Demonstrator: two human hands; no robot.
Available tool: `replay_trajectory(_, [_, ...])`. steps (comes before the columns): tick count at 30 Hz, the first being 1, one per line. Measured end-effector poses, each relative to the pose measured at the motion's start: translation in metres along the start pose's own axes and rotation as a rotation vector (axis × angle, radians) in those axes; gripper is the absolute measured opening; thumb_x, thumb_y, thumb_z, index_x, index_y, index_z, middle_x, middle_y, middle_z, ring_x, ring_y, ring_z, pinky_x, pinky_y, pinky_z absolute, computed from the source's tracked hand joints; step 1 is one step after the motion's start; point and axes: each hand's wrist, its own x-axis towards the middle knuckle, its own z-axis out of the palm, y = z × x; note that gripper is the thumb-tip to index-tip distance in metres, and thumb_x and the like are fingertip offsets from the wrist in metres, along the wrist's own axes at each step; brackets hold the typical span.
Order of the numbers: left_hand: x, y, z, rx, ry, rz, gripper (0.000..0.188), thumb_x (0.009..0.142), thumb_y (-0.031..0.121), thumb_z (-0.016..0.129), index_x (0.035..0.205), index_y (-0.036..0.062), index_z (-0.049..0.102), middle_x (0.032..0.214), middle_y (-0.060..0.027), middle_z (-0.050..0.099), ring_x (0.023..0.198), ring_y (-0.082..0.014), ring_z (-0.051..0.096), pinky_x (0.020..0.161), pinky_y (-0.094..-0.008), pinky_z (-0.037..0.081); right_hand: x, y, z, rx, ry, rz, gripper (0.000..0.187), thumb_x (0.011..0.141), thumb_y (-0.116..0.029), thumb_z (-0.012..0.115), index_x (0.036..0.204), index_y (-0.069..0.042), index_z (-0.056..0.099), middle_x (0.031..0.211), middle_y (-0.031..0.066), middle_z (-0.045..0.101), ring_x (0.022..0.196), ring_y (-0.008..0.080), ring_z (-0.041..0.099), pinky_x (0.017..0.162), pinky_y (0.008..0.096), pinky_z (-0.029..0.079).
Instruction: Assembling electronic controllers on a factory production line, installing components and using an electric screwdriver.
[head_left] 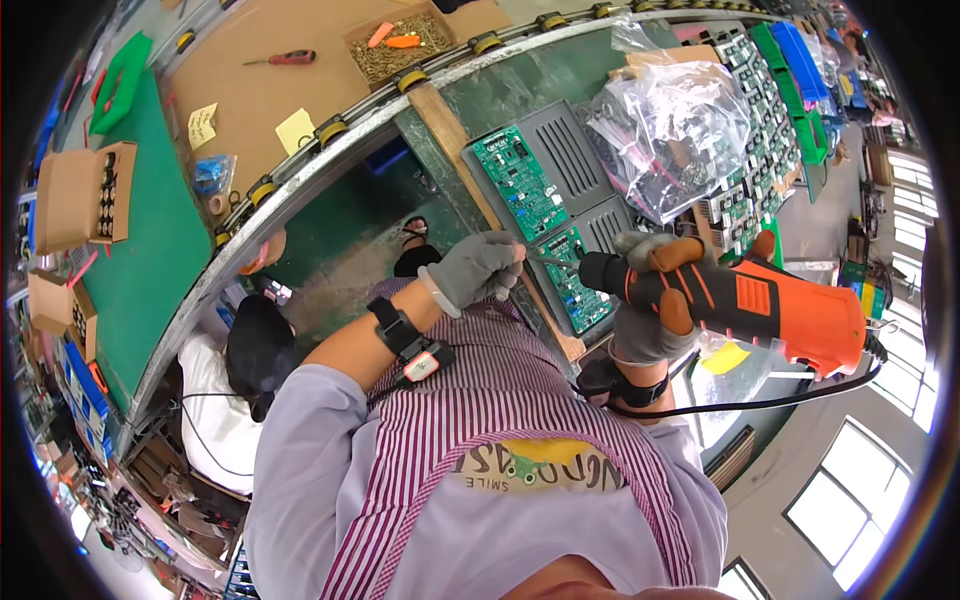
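An orange and black electric screwdriver (750, 302) lies level in my right hand (655, 335), whose grey and brown gloved fingers wrap round its body. Its thin bit points left. At the bit's tip, my left hand (477, 272) in a grey glove has its fingers pinched together; whatever is between them is too small to make out. Beneath the bit is a green circuit board (575, 275) in a grey plastic housing (606, 225). Just beyond it lies a second circuit board (517, 180) in a similar housing (570, 145).
A wooden strip (440, 115) edges the bench near the boards. Clear plastic bags (670, 130) lie to the right, beside rows of small parts (760, 110). Across the rail (300, 180) are a box of screws (400, 50) and a red-handled screwdriver (292, 58). A black cord (760, 404) trails from the tool.
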Motion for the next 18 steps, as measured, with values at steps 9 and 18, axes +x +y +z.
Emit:
replay_trajectory(9, [-0.012,0.007,0.014,-0.018,-0.087,0.063,0.017,0.083,0.022,0.050,0.082,0.0050,0.048,0.062,-0.0003,0.047,0.047,-0.0080,0.040,0.039,-0.0215,0.032,-0.005,-0.004,0.008,0.098,-0.029,0.044,0.034,0.072,-0.027,0.067,0.087,-0.004,0.049,0.076,0.0088,0.053,0.070,0.0234,0.053,0.068,0.0364,0.044])
replay_trajectory(18, [0.010,-0.007,0.031,0.007,-0.032,0.033,0.027,0.084,0.029,0.051,0.068,0.0084,0.047,0.053,0.0029,0.042,0.040,-0.0073,0.038,0.033,-0.0208,0.028,-0.009,-0.003,-0.045,-0.138,0.121,-0.056,0.044,0.072,-0.028,0.048,0.096,0.009,0.050,0.080,0.0174,0.055,0.078,0.0269,0.055,0.092,0.0383,0.034])
